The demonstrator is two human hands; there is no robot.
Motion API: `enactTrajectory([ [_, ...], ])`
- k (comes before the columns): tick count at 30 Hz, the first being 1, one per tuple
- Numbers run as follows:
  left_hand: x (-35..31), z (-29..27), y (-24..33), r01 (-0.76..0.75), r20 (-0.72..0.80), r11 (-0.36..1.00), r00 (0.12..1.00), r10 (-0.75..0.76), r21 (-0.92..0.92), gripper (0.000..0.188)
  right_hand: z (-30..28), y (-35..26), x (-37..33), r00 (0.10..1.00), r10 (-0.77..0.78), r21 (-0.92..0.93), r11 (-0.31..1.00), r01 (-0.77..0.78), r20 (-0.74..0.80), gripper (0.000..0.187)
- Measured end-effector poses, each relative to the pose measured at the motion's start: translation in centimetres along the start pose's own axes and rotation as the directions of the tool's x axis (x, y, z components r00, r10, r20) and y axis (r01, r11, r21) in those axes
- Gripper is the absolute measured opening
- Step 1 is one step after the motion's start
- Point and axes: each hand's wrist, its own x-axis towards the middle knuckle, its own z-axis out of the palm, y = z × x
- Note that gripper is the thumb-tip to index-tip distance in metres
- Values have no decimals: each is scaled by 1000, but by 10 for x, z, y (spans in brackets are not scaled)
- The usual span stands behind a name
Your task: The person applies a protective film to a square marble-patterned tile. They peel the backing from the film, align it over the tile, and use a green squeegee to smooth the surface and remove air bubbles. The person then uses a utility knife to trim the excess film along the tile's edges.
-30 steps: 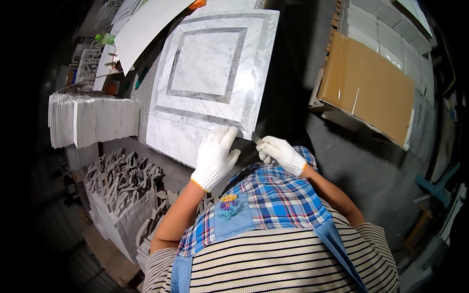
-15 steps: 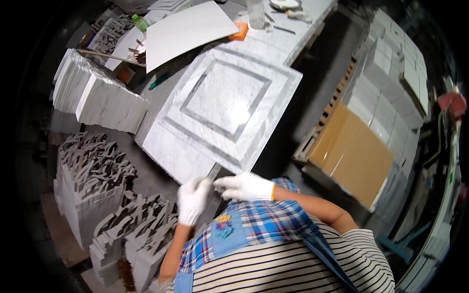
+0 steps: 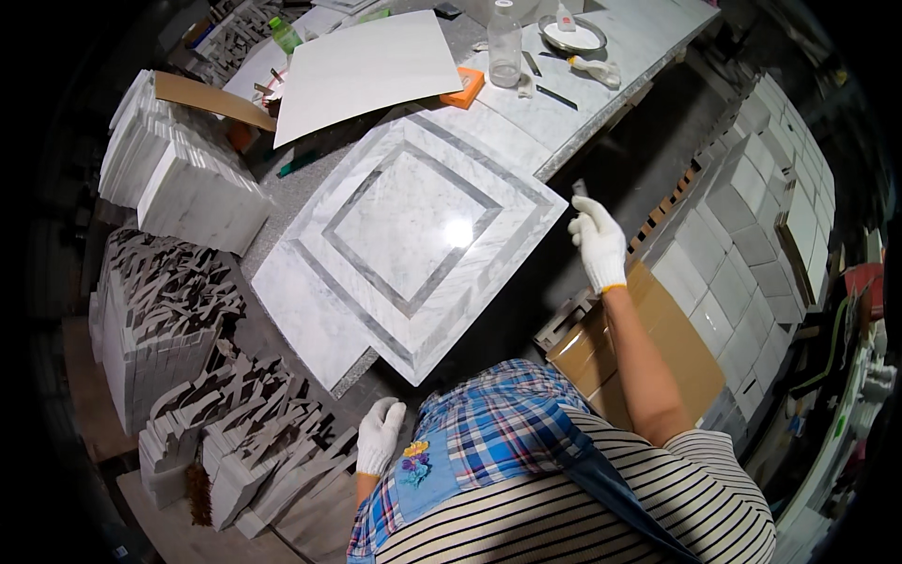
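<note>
At the far left, a stack of marble slabs (image 3: 197, 174) stands beside the surface (image 3: 355, 373), with a pile of stone offcuts (image 3: 174, 291) nearer the person. A white sheet (image 3: 371, 75) lies toward the surface's left edge. The gloved left hand (image 3: 381, 437) is off the surface, near its closest corner, fingers bent; whether they hold anything I cannot tell. The inlaid marble panel (image 3: 404, 230), with grey bands, lies flat at the surface's near end, its right-hand part jutting past the right edge. Beyond it sit an orange box (image 3: 463, 87), a clear bottle (image 3: 505, 56) and, close to the right edge, a round dish (image 3: 587, 39). The gloved right hand (image 3: 598, 242) is raised just beside the panel's right corner, fingers pinched on a small flat grey piece (image 3: 579, 188).
</note>
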Motion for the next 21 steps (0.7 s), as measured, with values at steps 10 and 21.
enactTrajectory([
  [10,20,22,15,230,172,718,973,-154,-657,51,12,26,75,895,395,88,904,-419,208,43],
  [21,42,26,31,331,280,625,942,-183,-707,53,20,28,84,906,352,18,930,-366,233,39],
])
